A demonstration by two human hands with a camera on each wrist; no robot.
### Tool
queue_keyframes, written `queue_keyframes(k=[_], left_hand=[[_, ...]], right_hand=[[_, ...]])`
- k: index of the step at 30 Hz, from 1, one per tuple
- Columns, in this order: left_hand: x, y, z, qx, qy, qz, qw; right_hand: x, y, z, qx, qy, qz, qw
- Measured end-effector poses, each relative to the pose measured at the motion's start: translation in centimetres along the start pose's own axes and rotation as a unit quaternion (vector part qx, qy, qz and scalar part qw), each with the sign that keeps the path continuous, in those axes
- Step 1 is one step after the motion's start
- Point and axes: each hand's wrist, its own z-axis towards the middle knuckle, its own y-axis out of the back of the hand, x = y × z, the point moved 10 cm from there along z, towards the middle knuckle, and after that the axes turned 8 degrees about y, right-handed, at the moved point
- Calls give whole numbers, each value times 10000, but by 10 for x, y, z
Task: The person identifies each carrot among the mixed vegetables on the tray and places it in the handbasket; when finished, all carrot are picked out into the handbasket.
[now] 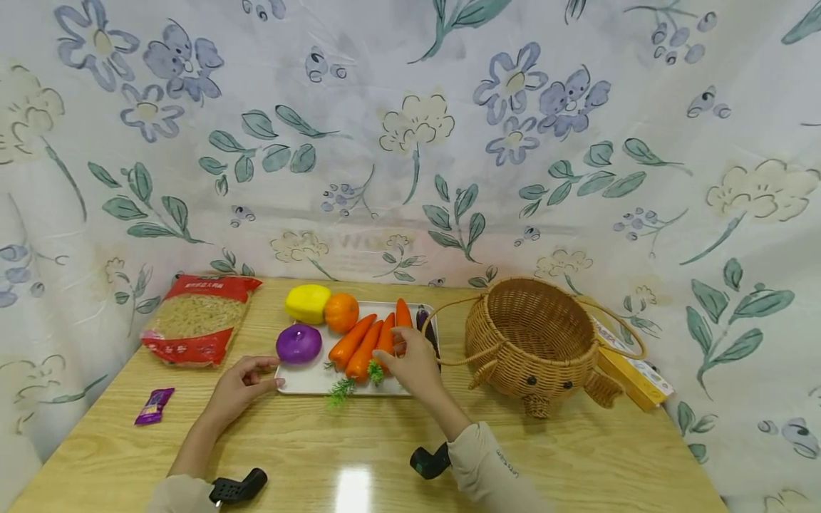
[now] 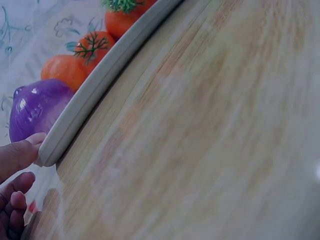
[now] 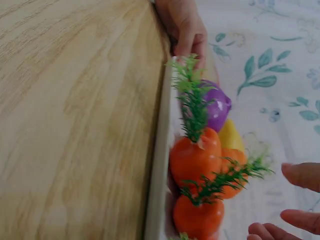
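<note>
At the near left corner of a white tray (image 1: 308, 385), my left hand (image 1: 240, 388) touches the rim with its thumb, its other fingers loosely bent beside it. My right hand (image 1: 413, 363) reaches over the toy carrots (image 1: 363, 353), thumb and fingers apart around nothing. In the right wrist view its fingers (image 3: 300, 220) stand spread beside the orange carrots (image 3: 199, 215) with green tops. Also on the tray are a purple onion (image 1: 298, 344), a yellow fruit (image 1: 308, 303), an orange round fruit (image 1: 342, 313) and a dark eggplant (image 1: 422, 320), partly hidden by the right hand.
A wicker basket (image 1: 513, 356) with an animal face and looped handles stands right of the tray, a yellow-and-white box (image 1: 631, 370) behind it. A red pasta bag (image 1: 199, 320) and a small purple packet (image 1: 154, 406) lie left. A floral curtain (image 1: 410, 178) hangs behind the table.
</note>
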Motion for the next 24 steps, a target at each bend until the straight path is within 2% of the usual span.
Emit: queue_keyframes(k=[4, 10, 16, 24], left_hand=[[-1, -1, 1, -27, -9, 7, 10000], [-2, -1, -1, -76, -18, 14, 10000], [-2, -1, -1, -34, 8, 64, 10000], [-4, 1, -4, -173, -69, -39, 9998]], right_hand=[[-4, -11, 1, 11, -104, -620, 9980], [-8, -17, 5, -214, -134, -1289, 9913], [-15, -22, 9, -322, -293, -1634, 9856], [-18, -34, 10, -202, -478, -2155, 9751]])
